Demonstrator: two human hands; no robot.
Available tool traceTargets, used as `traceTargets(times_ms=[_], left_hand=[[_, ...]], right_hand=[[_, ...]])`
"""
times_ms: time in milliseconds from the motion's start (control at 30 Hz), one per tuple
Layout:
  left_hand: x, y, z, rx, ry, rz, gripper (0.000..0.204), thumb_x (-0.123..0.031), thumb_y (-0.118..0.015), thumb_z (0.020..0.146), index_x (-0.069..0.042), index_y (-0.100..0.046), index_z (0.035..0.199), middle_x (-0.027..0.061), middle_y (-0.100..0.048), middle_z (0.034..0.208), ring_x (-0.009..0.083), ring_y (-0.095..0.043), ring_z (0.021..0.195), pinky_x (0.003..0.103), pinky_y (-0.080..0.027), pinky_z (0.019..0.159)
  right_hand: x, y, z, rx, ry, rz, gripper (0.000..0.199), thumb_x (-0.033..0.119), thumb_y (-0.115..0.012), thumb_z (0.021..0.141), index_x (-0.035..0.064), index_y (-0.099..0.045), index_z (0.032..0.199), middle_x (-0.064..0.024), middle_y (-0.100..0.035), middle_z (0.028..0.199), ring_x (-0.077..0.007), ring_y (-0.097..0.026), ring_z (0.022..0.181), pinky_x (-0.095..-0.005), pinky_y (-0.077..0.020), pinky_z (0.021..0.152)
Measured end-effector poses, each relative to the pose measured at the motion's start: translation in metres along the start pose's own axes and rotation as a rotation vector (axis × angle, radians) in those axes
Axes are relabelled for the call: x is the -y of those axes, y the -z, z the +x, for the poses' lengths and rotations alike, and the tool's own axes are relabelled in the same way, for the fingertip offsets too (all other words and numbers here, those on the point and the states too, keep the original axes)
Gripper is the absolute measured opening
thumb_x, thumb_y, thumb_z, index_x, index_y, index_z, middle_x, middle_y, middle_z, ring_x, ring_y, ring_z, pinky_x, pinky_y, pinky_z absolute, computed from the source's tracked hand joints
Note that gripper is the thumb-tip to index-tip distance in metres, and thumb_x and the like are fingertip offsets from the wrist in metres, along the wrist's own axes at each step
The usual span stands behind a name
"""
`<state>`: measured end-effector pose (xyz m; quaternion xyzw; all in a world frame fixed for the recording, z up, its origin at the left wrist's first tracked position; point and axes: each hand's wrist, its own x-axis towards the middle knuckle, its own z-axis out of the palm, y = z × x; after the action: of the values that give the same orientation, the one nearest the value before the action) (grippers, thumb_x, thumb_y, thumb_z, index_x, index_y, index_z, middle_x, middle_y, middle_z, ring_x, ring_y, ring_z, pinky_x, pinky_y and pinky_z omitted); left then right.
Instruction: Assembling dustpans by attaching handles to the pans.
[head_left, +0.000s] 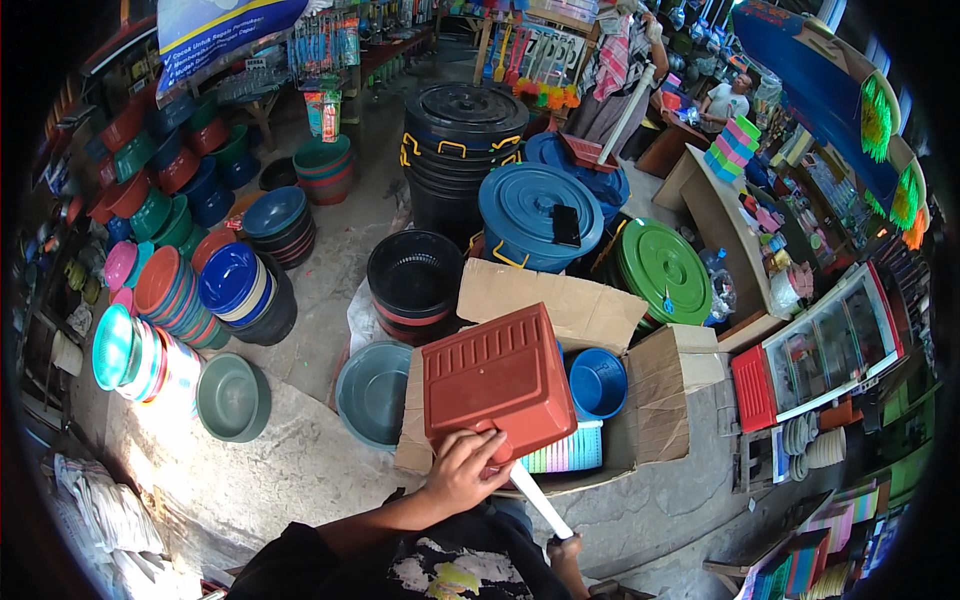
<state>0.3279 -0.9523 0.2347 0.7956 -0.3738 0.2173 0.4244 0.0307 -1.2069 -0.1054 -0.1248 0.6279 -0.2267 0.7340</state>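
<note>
A red plastic dustpan [497, 380] with a long white handle [540, 500] is held over an open cardboard box [660, 390], underside up. My left hand [465, 470] grips the pan's near edge where the handle joins it. My right hand [565, 548] is closed on the lower end of the handle, close to my body. Inside the box I see a blue plastic bowl [598, 382] and a stack of pastel ribbed plastic pieces [570, 452]. The pan hides the rest of the box's contents.
On the concrete floor stand a grey-green basin [372, 392], stacked black baskets [414, 280], a blue lidded bin [535, 215], a green lid [663, 268] and black bins [463, 125]. Colourful bowl stacks [180, 290] fill the left. A glass-fronted cabinet [825, 345] lies right. Another person [728, 100] sits far back.
</note>
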Motion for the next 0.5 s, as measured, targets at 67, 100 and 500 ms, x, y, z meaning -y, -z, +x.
traceTargets(times_ms=[67,100,500], left_hand=[[-0.006,-0.003,-0.002,0.028,-0.009,-0.031,0.052,-0.022,-0.079,0.073,-0.001,-0.061,0.117,0.0098,-0.06,0.105,0.0258,-0.057,0.097,0.037,-0.045,0.088],[-0.008,-0.005,-0.002,0.028,-0.01,-0.042,0.052,-0.022,-0.079,0.073,-0.001,-0.061,0.117,0.0098,-0.06,0.105,0.0258,-0.057,0.097,0.037,-0.045,0.088],[0.037,-0.001,-0.014,-0.003,0.371,0.05,0.053,-0.015,-0.074,0.075,-0.005,-0.055,0.124,0.0147,-0.052,0.113,0.0334,-0.05,0.103,0.044,-0.039,0.092]], right_hand=[[-0.004,0.014,0.01,-0.039,-0.019,0.011,0.037,0.049,-0.034,0.095,0.0164,-0.047,0.084,-0.0009,-0.045,0.062,-0.0173,-0.041,0.05,-0.0298,-0.0297,0.043],[-0.007,0.017,0.014,-0.094,-0.021,0.003,0.033,0.046,-0.037,0.092,0.0168,-0.047,0.082,-0.0006,-0.045,0.062,-0.0172,-0.041,0.049,-0.0297,-0.03,0.043],[0.007,-0.022,-0.007,-0.149,0.115,-0.141,0.026,0.044,-0.044,0.087,0.0181,-0.045,0.081,0.0006,-0.042,0.064,-0.016,-0.04,0.049,-0.0301,-0.0286,0.041]])
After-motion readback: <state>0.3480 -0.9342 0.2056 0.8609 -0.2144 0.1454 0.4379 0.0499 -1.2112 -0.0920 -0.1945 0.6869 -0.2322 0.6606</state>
